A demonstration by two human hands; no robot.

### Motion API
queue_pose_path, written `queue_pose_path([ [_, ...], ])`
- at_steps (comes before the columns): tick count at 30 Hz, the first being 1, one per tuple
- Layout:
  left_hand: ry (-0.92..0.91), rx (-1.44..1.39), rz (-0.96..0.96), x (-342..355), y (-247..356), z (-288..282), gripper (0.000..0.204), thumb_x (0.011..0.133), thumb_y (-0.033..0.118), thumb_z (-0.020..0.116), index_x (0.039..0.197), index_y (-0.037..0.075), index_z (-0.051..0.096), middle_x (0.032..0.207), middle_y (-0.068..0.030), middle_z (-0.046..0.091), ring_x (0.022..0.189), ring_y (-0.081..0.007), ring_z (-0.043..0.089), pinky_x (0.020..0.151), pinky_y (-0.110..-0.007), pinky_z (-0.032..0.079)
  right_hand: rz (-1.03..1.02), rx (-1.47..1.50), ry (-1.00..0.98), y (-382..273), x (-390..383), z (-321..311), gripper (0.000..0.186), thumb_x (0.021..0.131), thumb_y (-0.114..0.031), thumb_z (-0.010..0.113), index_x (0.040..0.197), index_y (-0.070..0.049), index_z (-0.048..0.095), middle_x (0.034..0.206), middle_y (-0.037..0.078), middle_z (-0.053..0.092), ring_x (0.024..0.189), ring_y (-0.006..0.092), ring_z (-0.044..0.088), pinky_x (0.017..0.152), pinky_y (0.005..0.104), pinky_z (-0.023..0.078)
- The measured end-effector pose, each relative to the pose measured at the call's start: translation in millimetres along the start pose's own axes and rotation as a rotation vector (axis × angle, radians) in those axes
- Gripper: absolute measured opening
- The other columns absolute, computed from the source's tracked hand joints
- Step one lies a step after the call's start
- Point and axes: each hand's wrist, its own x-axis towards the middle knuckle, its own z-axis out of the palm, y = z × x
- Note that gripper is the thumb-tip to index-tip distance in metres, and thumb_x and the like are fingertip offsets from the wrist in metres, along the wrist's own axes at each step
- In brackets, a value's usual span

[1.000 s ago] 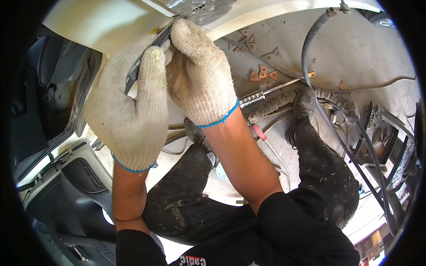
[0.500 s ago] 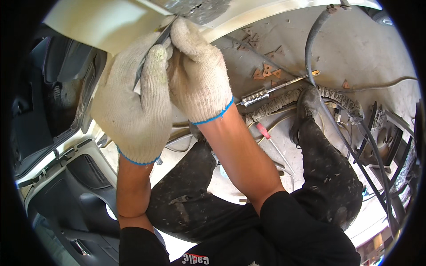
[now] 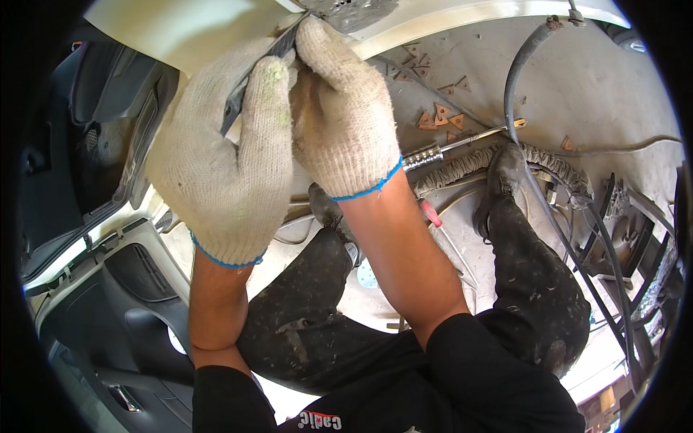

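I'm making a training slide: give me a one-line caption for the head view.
Gloved left hand grips a thin dark tool beside a cream panel, gloved right hand near the tool's tip.

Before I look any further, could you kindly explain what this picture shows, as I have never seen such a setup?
Certainly. There is no robot here: these are a person's own hands in pale knitted gloves. The view comes from the left one of two fisheye cameras worn on the head, looking down, so straight edges bend near the rim. The left hand holds a dark flat strip; the right hand is close against its upper part, beside a cream panel. I cannot tell exactly what the strip is. On the grey floor lie small triangular pieces, a metal rod tool and a red-handled screwdriver.
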Motion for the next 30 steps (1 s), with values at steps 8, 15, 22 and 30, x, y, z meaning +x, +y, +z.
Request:
queue_pose_path([
  [8,-0.042,-0.095,-0.061,-2.5,0.1,0.5,0.022,0.092,0.010,0.067,0.106,-0.007,0.069,0.095,-0.0133,0.072,0.085,-0.0140,0.067,0.075,-0.026,0.053,-0.022,0.055,0.031,1.6,-4.5,0.9,0.023,0.098,-0.027,0.058,0.101,-0.004,0.058,0.094,0.008,0.064,0.088,0.0185,0.063,0.083,0.0320,0.052],
  [15,0.021,-0.052,0.017,-4.8,-9.8,0.4,0.022,0.091,0.011,0.070,0.105,-0.006,0.069,0.095,-0.0114,0.072,0.082,-0.0133,0.066,0.074,-0.026,0.053,-0.032,0.014,0.042,7.8,0.9,-4.7,0.020,0.098,-0.025,0.059,0.096,-0.005,0.058,0.087,0.006,0.063,0.084,0.0159,0.062,0.079,0.0301,0.052],
  [22,-0.002,-0.038,-0.008,0.4,-1.8,-2.3,0.021,0.089,0.010,0.070,0.104,-0.005,0.070,0.095,-0.0127,0.072,0.083,-0.0148,0.067,0.074,-0.026,0.053,0.002,0.032,0.088,1.4,-0.6,5.1,0.020,0.098,-0.024,0.059,0.096,-0.004,0.058,0.086,0.006,0.064,0.082,0.0162,0.063,0.079,0.0315,0.052],
  [30,-0.030,-0.077,0.002,-0.2,-3.2,1.1,0.021,0.091,0.009,0.066,0.106,-0.006,0.070,0.096,-0.0145,0.072,0.086,-0.0167,0.068,0.075,-0.026,0.053,-0.022,-0.021,0.028,-3.8,-4.7,7.1,0.025,0.099,-0.028,0.057,0.105,-0.003,0.056,0.092,0.007,0.065,0.085,0.0164,0.064,0.080,0.0320,0.053],
])
